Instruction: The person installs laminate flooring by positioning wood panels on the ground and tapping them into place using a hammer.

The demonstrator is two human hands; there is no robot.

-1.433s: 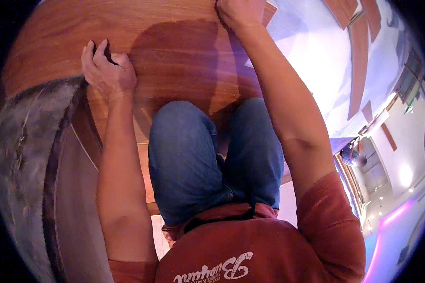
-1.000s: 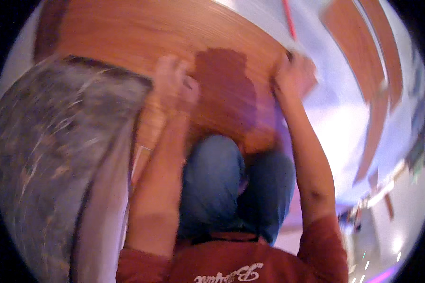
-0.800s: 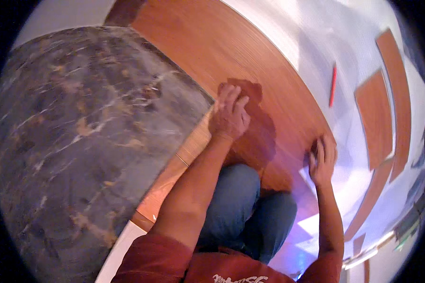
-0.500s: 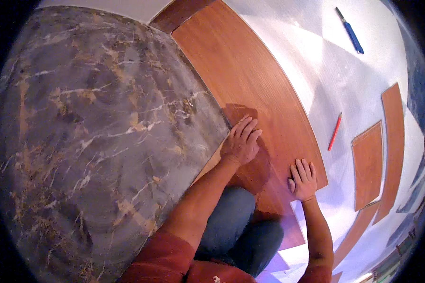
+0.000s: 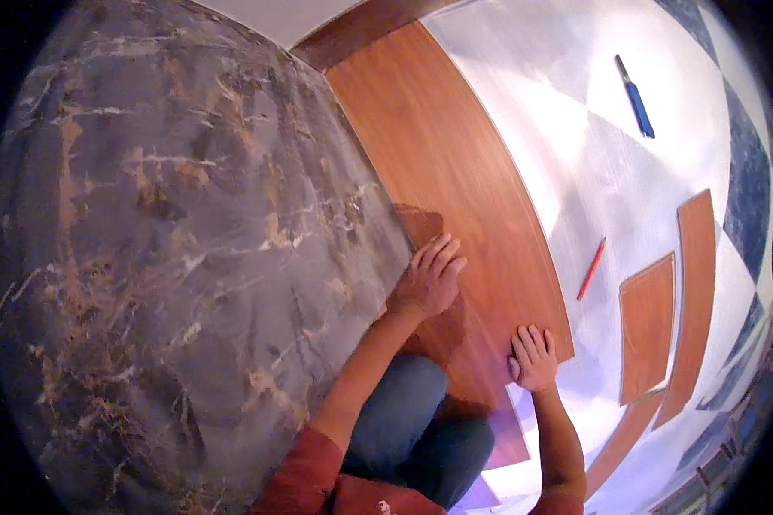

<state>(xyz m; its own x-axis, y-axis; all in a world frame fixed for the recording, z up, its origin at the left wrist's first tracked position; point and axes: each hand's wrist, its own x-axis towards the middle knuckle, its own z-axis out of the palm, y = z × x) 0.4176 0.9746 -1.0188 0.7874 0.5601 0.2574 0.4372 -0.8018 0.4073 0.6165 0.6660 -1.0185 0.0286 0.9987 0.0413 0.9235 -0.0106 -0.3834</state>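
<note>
A wide reddish-brown wood-look plank runs from the far corner toward me, along the grey marble-patterned surface. My left hand rests on it near that surface's edge, with the fingers extended and slightly apart. Close to the plank's near right corner, my right hand lies with its fingers stretched over the wood and its thumb by the near end. Neither hand grasps anything. Another piece of the same wood look lies nearer, beside my knees, partly hidden by them.
To the right lie a red pencil, a blue utility knife, a short plank piece and narrow strips on the pale floor. The marble-patterned surface fills the left. A brown baseboard borders the far end.
My view has shifted a little, so the floor items appear lower in the picture. Both hands stay on the plank in nearly the same places.
</note>
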